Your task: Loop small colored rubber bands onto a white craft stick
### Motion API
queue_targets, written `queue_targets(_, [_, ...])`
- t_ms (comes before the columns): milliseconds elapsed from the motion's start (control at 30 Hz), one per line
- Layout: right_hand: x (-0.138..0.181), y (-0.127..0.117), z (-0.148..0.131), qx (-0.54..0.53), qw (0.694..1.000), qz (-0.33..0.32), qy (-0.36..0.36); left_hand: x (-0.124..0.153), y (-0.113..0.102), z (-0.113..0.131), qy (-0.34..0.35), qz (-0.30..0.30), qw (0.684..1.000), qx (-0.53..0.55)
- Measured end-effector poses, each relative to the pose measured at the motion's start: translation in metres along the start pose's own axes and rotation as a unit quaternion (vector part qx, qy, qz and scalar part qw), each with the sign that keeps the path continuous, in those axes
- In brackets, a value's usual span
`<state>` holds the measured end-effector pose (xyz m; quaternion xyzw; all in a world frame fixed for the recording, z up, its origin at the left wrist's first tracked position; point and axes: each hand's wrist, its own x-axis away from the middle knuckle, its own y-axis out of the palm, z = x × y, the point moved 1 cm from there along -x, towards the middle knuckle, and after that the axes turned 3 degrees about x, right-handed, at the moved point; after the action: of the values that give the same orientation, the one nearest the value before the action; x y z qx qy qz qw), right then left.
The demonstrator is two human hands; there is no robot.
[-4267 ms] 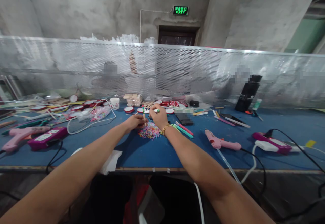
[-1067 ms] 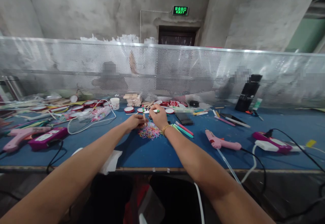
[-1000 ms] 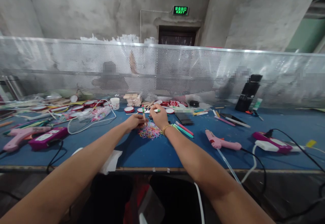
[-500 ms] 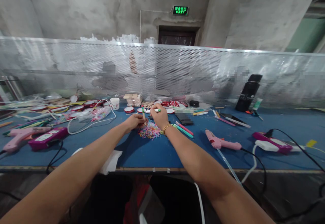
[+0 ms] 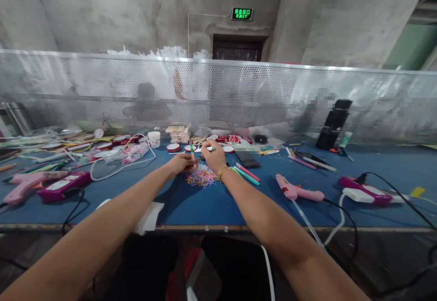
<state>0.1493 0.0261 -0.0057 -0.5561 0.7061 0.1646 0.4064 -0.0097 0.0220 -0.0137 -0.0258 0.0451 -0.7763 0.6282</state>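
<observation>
Both hands closed on small items over the coloured bands (image 5: 201,176).
The left hand (image 5: 181,162) pinched a thin wooden stick (image 5: 192,150) upright; the right hand (image 5: 214,156) gripped a green-ended marker (image 5: 206,149), its end at or near the stick. The coloured bands lay on the worktop (image 5: 205,205) just under both wrists. Likely hazards: the stick twisting in so light a pinch, or a wrist scattering the bands.

Stick (image 5: 192,150) end hidden inside left hand (image 5: 179,163)
</observation>
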Motion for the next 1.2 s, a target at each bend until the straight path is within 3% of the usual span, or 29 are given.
queue_targets(1200, [-0.0005, -0.0006, 0.0015, 0.000, 1.000, -0.003, 0.001, 0.0005, 0.0001, 0.0000, 0.004, -0.001, 1.000, -0.001])
